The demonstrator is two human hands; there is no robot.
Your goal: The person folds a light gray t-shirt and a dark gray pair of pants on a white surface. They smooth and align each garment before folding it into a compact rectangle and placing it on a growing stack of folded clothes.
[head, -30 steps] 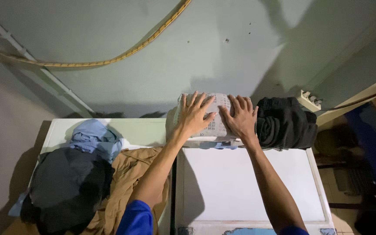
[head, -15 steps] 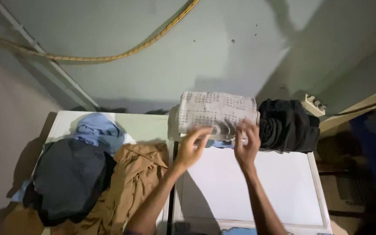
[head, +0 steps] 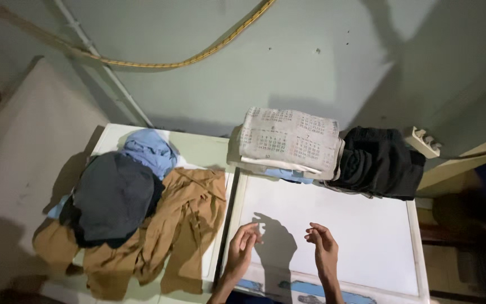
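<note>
Both forearms run off the bottom edge at six o'clock, so only the left hand [head: 241, 247] and right hand [head: 323, 249] with their wrists show. The folded patterned cloth [head: 289, 141] covers most of a light blue garment [head: 287, 174] beneath it. The dark grey garment [head: 113, 194] hides part of the brown clothing [head: 181, 225]. At three o'clock, the right margin is dark and blurred.
</note>
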